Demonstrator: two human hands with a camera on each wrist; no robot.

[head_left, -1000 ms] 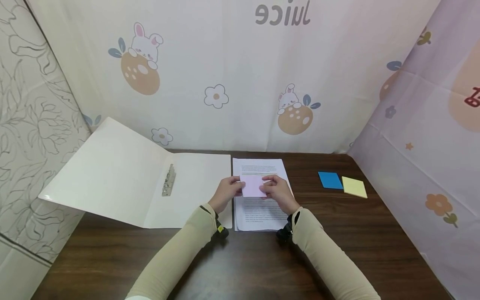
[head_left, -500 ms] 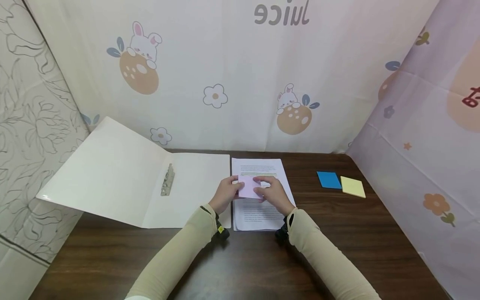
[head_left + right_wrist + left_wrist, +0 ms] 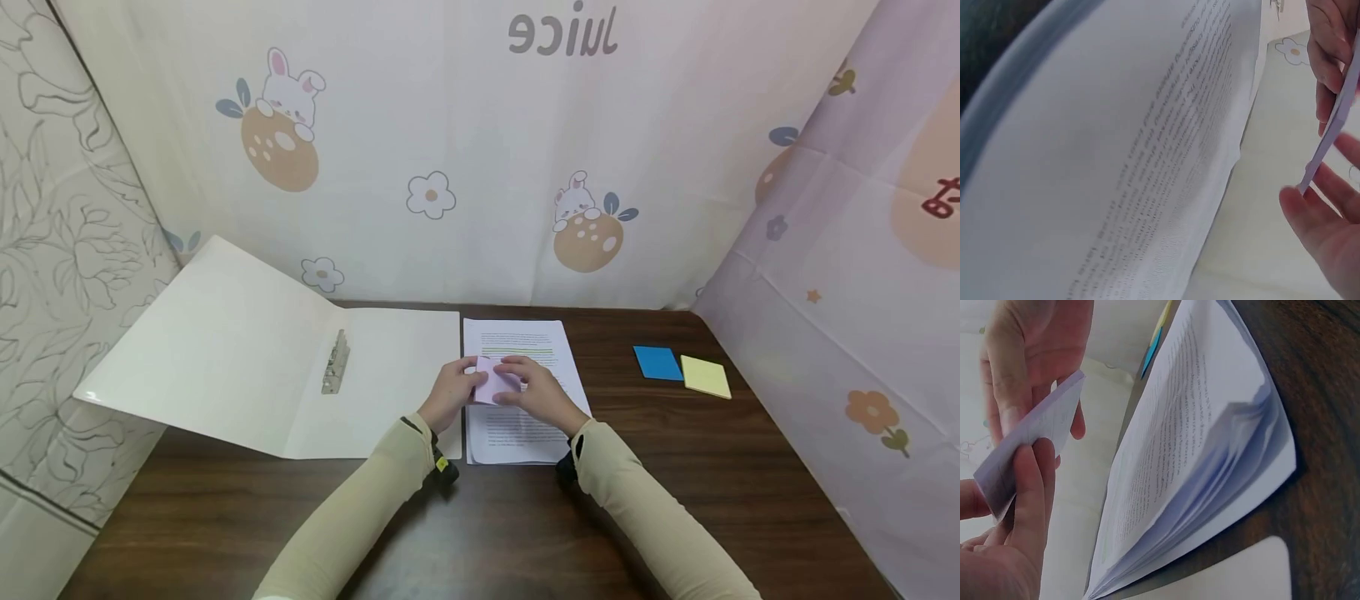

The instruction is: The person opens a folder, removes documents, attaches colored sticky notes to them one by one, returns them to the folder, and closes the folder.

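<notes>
A pad of light purple sticky notes (image 3: 496, 385) is held just above a stack of printed papers (image 3: 517, 437). My left hand (image 3: 447, 395) grips its left side between thumb and fingers. My right hand (image 3: 542, 395) is at the right side, its thumb by the near edge and its fingers by the far edge. In the left wrist view the sticky note pad (image 3: 1060, 419) is tilted and seen partly edge-on, with both hands around it. The right wrist view shows the right thumb (image 3: 1294, 203) against the pad's edge.
On the left lies an open white binder (image 3: 405, 358), its metal clip (image 3: 336, 362) showing and its cover (image 3: 217, 358) raised. Blue sticky notes (image 3: 657, 362) and yellow sticky notes (image 3: 706, 376) sit on the dark wooden table (image 3: 510, 533) at the right. A printed curtain (image 3: 480, 108) hangs behind.
The purple sticky note pad has shifted slightly left and nearer. My right hand has moved left across it, covering more of its right side. Green-highlighted lines on the top sheet now show more.
</notes>
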